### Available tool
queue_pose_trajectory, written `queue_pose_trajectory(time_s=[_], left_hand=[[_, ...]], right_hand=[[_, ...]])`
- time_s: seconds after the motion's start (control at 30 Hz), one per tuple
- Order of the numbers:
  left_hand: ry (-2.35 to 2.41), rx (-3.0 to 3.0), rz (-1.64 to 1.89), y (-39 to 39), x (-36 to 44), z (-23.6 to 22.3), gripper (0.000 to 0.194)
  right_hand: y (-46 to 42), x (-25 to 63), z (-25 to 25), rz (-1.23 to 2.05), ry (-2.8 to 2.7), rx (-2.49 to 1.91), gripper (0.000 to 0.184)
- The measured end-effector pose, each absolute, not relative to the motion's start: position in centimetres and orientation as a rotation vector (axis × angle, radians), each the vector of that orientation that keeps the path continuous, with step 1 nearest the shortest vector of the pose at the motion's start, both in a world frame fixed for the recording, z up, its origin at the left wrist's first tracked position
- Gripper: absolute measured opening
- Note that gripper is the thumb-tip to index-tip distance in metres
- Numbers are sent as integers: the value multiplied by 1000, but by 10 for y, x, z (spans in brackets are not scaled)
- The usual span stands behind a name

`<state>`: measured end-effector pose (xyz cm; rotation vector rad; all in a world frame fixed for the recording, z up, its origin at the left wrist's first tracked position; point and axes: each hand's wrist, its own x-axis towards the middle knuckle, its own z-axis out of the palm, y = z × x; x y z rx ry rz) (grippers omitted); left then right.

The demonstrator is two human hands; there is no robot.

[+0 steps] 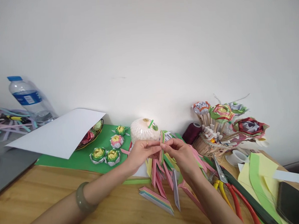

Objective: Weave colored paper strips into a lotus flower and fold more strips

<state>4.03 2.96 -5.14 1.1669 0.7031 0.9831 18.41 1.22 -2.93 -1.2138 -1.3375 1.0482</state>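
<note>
Between my two hands stands a narrow stack of folded paper strips (162, 151) in green, pink and yellow, held nearly upright. The thumb and fingers of my left hand (144, 152) pinch it from the left. From the other side, my right hand (176, 150) grips the same stack with thumb and forefinger. Below the hands, pink folded strips (158, 178) lie in a loose pile. In front of them rests a multicoloured bundle of folded strips (156, 199), beside a lilac folded strip (176, 190).
Small paper lotus flowers (98, 155) sit on a green sheet (77, 164) at left, near a tilted white sheet (62, 130) and a water bottle (27, 98). Rightward are scissors (221, 171), a thread spool (192, 133), a basket of paper flowers (203, 144) and a dark phone-like object (296, 201).
</note>
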Motion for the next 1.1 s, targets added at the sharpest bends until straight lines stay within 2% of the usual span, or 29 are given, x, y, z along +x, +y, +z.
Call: queue_pose_trajectory(time_s=[0.13, 0.2, 0.33, 0.47, 0.53, 0.63, 0.8, 0.97, 1.1], left_hand=[[670, 1106, 937, 30, 40, -52, 31], [631, 1109, 921, 30, 39, -51, 29], [570, 1139, 910, 29, 37, -46, 23], [564, 1200, 845, 30, 33, -42, 14], [576, 1225, 815, 30, 31, -40, 12], [619, 1257, 797, 30, 26, -36, 18], [643, 1365, 644, 26, 14, -25, 14], [753, 1321, 568, 10, 3, -32, 21], [813, 1290, 457, -19, 0, -54, 13]], right_hand=[[12, 184, -31, 1020, -1334, -1184, 27], [12, 184, -31, 985, -1318, -1164, 27], [11, 185, -27, 974, -1374, -1141, 39], [10, 190, -20, 1007, -1462, -1229, 33], [10, 194, -18, 960, -1422, -1254, 40], [8, 199, -16, 934, -1490, -1255, 47], [-5, 204, -13, 568, -1972, -1174, 23], [-42, 209, -28, 104, -2234, -1089, 22], [-78, 211, -56, -5, -2359, -1127, 23]])
